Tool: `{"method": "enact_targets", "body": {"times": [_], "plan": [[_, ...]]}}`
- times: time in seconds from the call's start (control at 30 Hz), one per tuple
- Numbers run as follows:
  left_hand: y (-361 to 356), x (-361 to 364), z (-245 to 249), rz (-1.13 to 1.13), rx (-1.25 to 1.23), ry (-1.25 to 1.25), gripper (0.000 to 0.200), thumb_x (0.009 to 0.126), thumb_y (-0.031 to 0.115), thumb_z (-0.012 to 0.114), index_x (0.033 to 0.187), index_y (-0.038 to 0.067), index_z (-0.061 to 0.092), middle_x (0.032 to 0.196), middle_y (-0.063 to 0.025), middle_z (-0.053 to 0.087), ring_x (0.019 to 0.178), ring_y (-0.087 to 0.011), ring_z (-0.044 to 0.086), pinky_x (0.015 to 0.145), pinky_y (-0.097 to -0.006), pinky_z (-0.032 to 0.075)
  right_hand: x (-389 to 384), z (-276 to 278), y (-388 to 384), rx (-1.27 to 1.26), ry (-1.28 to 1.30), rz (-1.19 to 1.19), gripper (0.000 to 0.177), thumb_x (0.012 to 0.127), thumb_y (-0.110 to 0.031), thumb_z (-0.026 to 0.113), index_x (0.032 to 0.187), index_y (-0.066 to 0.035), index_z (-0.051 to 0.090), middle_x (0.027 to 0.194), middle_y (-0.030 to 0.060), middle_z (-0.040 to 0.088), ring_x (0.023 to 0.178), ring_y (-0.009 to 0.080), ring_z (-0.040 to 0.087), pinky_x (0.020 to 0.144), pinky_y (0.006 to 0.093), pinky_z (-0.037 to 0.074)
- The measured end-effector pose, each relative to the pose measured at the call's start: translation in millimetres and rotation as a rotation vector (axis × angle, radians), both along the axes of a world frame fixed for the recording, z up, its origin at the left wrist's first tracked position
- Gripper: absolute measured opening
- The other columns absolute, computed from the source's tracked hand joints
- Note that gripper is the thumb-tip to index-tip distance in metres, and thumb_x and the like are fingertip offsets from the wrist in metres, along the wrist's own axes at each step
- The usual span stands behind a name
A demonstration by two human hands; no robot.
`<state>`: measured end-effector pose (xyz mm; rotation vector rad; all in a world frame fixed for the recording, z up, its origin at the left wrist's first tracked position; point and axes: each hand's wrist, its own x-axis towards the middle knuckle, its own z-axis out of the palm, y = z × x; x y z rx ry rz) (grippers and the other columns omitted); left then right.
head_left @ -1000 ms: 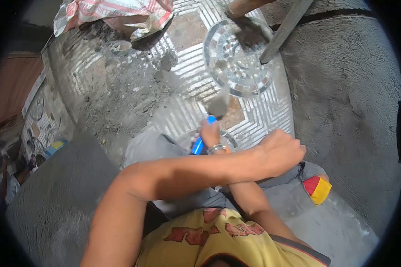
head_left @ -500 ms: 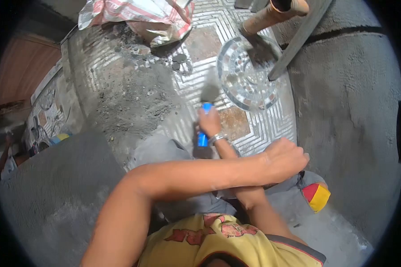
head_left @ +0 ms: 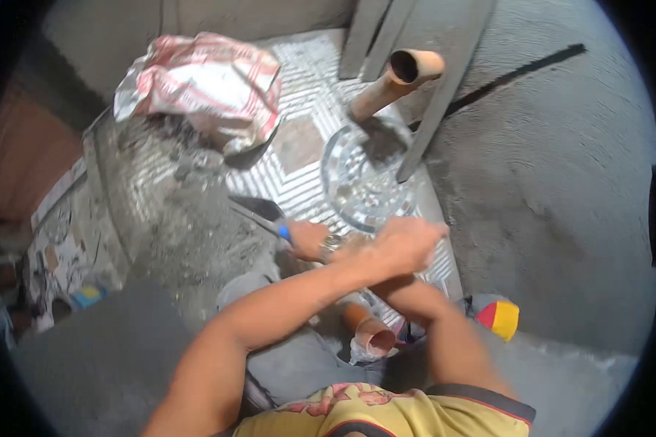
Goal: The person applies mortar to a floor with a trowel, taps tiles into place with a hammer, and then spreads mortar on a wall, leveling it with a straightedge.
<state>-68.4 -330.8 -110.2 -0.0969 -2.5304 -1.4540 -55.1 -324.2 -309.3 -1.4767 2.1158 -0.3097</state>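
My right hand (head_left: pixel 307 240), with a metal-banded watch on its wrist, is closed round the blue handle of a trowel (head_left: pixel 261 207). The blade points left and away, over the edge of a grey mortar heap (head_left: pixel 204 226). Across the right forearm lies my left arm, and my left hand (head_left: pixel 410 246) is curled closed near the round mosaic pattern (head_left: pixel 342 191) on the floor. Its palm side is hidden and its fingers are blurred, so anything inside does not show.
A red-and-white sack (head_left: pixel 204 91) lies behind the mortar. One orange pipe (head_left: pixel 379 95) stands beside leaning boards (head_left: pixel 444 95); another short pipe (head_left: pixel 372 335) is close to my legs. Rough grey wall (head_left: pixel 547 167) rises on the right. A red-and-yellow item (head_left: pixel 499 319) sits low right.
My right hand has swung left with the trowel, bringing its blade toward the mortar. My left fist has shifted left and away from me. The view has tilted, showing more of the sack.
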Motion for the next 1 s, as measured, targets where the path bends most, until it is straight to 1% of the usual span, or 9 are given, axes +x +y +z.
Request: {"method": "enact_targets", "body": {"times": [0.07, 0.2, 0.3, 0.37, 0.5, 0.67, 0.8, 0.9, 1.0], "plan": [[-16.6, -7.8, -14.2, 0.092, 0.064, 0.086, 0.025, 0.077, 0.010, 0.057, 0.101, 0.012, 0.064, 0.078, -0.0170, 0.066, 0.075, -0.0360, 0.065, 0.066, -0.0440, 0.053, -50.3, 3.4, 43.9, -0.081, 0.135, 0.086, 0.033, 0.083, -0.025, 0.057, 0.110, -0.006, 0.052, 0.090, 0.0158, 0.066, 0.084, 0.0345, 0.065, 0.068, 0.0460, 0.051], [-61.0, -33.3, -32.7, 0.258, 0.244, 0.169, 0.022, 0.080, 0.011, 0.055, 0.100, 0.011, 0.065, 0.086, -0.0155, 0.067, 0.080, -0.0346, 0.065, 0.071, -0.0418, 0.052, -88.4, 173.8, 56.0, 0.551, 0.491, 0.300, 0.018, 0.082, -0.019, 0.053, 0.094, -0.007, 0.061, 0.078, 0.0112, 0.068, 0.072, 0.0285, 0.067, 0.061, 0.0439, 0.052], [-90.7, -61.5, -54.6, 0.336, 0.248, 0.224, 0.022, 0.082, 0.011, 0.055, 0.100, 0.008, 0.066, 0.088, -0.0150, 0.068, 0.081, -0.0308, 0.066, 0.073, -0.0374, 0.052, -88.6, 258.0, 77.8, 0.540, 0.576, 0.469, 0.018, 0.083, -0.018, 0.050, 0.089, -0.006, 0.062, 0.077, 0.0121, 0.068, 0.071, 0.0273, 0.068, 0.058, 0.0421, 0.052], [-105.3, -83.5, -53.4, 0.337, 0.283, 0.197, 0.024, 0.083, 0.011, 0.055, 0.104, 0.005, 0.065, 0.085, -0.0132, 0.069, 0.080, -0.0250, 0.068, 0.074, -0.0345, 0.051, -79.7, 288.9, 80.9, 0.546, 0.476, 0.333, 0.017, 0.081, -0.017, 0.053, 0.090, -0.005, 0.061, 0.075, 0.0134, 0.068, 0.070, 0.0293, 0.068, 0.056, 0.0431, 0.052], [-135.4, -161.2, 33.2, 0.295, 0.241, 0.278, 0.036, 0.083, 0.014, 0.058, 0.117, 0.004, 0.057, 0.103, -0.0130, 0.065, 0.089, -0.0178, 0.063, 0.081, -0.0314, 0.049, -78.9, 293.6, 51.2, 0.415, 0.322, 0.376, 0.018, 0.080, -0.015, 0.053, 0.092, -0.005, 0.062, 0.078, 0.0140, 0.068, 0.072, 0.0299, 0.068, 0.058, 0.0433, 0.052], [-190.7, -334.3, 159.4, 0.461, 0.210, 0.366, 0.074, 0.074, 0.033, 0.070, 0.130, -0.001, 0.037, 0.121, -0.0236, 0.050, 0.110, -0.0300, 0.050, 0.094, -0.0376, 0.041, -92.1, 283.7, -11.2, 0.250, 0.200, 0.568, 0.020, 0.078, -0.013, 0.053, 0.094, -0.006, 0.062, 0.081, 0.0148, 0.067, 0.076, 0.0306, 0.068, 0.061, 0.0435, 0.052], [-214.1, -414.2, 202.9, 0.755, 0.255, 0.288, 0.108, 0.067, 0.049, 0.079, 0.141, -0.005, 0.021, 0.135, -0.0320, 0.037, 0.127, -0.0399, 0.039, 0.105, -0.0426, 0.035, -93.7, 286.6, -38.4, 0.204, 0.143, 0.687, 0.022, 0.077, -0.011, 0.053, 0.096, -0.006, 0.062, 0.084, 0.0154, 0.067, 0.079, 0.0311, 0.068, 0.063, 0.0436, 0.052], [-226.1, -442.7, 229.5, 0.795, 0.183, 0.466, 0.103, 0.067, 0.043, 0.080, 0.139, -0.007, 0.025, 0.130, -0.0306, 0.045, 0.122, -0.0390, 0.045, 0.101, -0.0419, 0.039, -99.4, 309.6, -43.1, 0.186, 0.087, 0.749, 0.024, 0.076, -0.009, 0.053, 0.098, -0.006, 0.062, 0.086, 0.0159, 0.067, 0.081, 0.0316, 0.068, 0.064, 0.0437, 0.053], [-251.9, -476.2, 251.1, 0.635, 0.485, 0.190, 0.098, 0.066, 0.035, 0.081, 0.136, -0.008, 0.028, 0.123, -0.0282, 0.050, 0.115, -0.0362, 0.051, 0.095, -0.0407, 0.044, -116.8, 315.4, -58.4, 0.186, 0.032, 0.760, 0.026, 0.073, -0.012, 0.053, 0.094, -0.001, 0.065, 0.095, 0.0175, 0.068, 0.089, 0.0331, 0.067, 0.074, 0.0426, 0.053]]}}
